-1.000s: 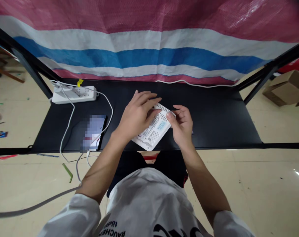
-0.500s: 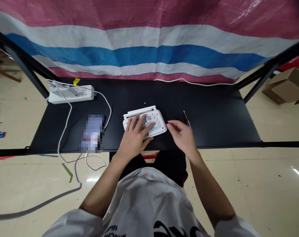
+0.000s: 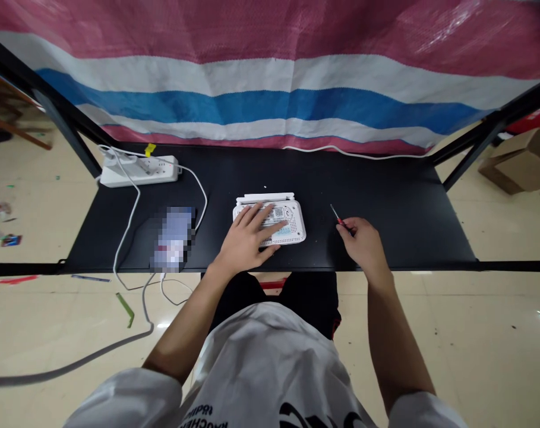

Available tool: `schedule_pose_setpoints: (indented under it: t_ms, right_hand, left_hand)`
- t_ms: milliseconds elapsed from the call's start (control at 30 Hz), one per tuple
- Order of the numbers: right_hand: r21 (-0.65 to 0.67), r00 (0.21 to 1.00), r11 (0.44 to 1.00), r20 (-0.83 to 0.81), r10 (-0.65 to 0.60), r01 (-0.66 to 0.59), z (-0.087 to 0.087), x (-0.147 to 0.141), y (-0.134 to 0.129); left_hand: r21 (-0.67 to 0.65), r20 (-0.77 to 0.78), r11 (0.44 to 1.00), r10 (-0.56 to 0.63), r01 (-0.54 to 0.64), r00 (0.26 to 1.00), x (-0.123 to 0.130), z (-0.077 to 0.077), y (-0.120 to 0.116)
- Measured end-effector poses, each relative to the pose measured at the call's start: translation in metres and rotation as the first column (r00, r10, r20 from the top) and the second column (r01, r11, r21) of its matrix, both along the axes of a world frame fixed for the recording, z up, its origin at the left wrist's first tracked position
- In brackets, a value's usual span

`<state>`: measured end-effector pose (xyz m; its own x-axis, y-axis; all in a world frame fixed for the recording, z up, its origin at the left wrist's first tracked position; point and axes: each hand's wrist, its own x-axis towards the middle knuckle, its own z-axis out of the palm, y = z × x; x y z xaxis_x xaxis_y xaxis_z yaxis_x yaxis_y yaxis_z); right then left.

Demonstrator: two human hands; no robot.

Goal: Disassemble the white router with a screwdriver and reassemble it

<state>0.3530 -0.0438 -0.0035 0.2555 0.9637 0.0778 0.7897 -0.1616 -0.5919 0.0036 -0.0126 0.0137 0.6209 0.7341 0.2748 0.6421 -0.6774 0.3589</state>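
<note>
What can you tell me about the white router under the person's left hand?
The white router is a flat box with rounded corners, apparently plastic, lying on the black desk with what looks like its underside up. Rows of small vent holes dot its surface, and it carries a QR-code label and a pale blue patch. A white bar, perhaps folded antennas, lies along its far edge. The left hand rests on top, fingers spread.

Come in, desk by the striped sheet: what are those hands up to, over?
Left hand flat on white router. Right hand at small red-handled screwdriver. Pixelated object left of router, not touching it.
</note>
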Motion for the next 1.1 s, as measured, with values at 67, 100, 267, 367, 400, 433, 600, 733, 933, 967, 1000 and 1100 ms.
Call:
schedule_pose_setpoints:
  t_ms: [67, 100, 267, 367, 400, 433, 600, 733, 933, 967, 1000, 1100]
  right_hand:
    - [0.038, 0.989, 0.999, -0.145, 0.003, 0.002, 0.003, -0.006, -0.006]
    - [0.049, 0.97, 0.999, -0.241, 0.013, -0.001, 0.006, -0.012, -0.011]
    - [0.1, 0.838, 0.981, -0.511, 0.192, -0.164, 0.031, -0.073, -0.047]
    - [0.156, 0.79, 0.95, -0.528, 0.311, -0.27, 0.041, -0.113, -0.063]
    - [0.168, 0.775, 0.942, -0.536, 0.335, -0.291, 0.043, -0.123, -0.066]
    - [0.174, 0.773, 0.939, -0.535, 0.342, -0.295, 0.043, -0.131, -0.067]
    - [0.146, 0.849, 0.958, -0.443, 0.287, -0.247, 0.034, -0.138, -0.071]
    - [0.096, 0.852, 0.979, -0.483, 0.203, -0.179, 0.024, -0.123, -0.078]
    - [0.22, 0.802, 0.931, -0.474, 0.363, -0.291, 0.051, -0.11, -0.067]
    - [0.264, 0.798, 0.911, -0.446, 0.406, -0.316, 0.058, -0.109, -0.064]
    - [0.304, 0.788, 0.892, -0.429, 0.441, -0.334, 0.064, -0.109, -0.06]
    - [0.37, 0.754, 0.851, -0.414, 0.51, -0.373, 0.075, -0.107, -0.051]
  left_hand:
    - [-0.014, 0.076, 1.0, -0.019, 0.02, 0.997, 0.001, 0.004, 0.002]
    - [-0.029, 0.142, 0.999, -0.024, 0.029, 0.99, 0.003, 0.007, 0.0]
    - [-0.397, 0.619, 0.918, 0.257, 0.013, 0.743, 0.032, 0.025, -0.026]
    - [-0.657, 0.699, 0.712, 0.456, 0.245, 0.55, 0.055, 0.032, -0.047]
    - [-0.692, 0.691, 0.664, 0.496, 0.283, 0.525, 0.06, 0.033, -0.052]
    - [-0.714, 0.681, 0.632, 0.526, 0.301, 0.509, 0.063, 0.034, -0.056]
    - [-0.763, 0.642, 0.596, 0.657, 0.25, 0.396, 0.045, 0.042, -0.054]
    - [-0.72, 0.652, 0.689, 0.628, 0.087, 0.424, 0.011, 0.057, -0.043]
    - [-0.48, 0.487, 0.876, 0.219, 0.049, 0.846, -0.004, 0.071, -0.047]
    - [-0.476, 0.449, 0.876, 0.172, 0.072, 0.877, -0.003, 0.072, -0.049]
    - [-0.472, 0.411, 0.877, 0.133, 0.086, 0.902, -0.002, 0.074, -0.052]
    - [-0.442, 0.306, 0.89, 0.033, 0.112, 0.952, -0.002, 0.08, -0.057]
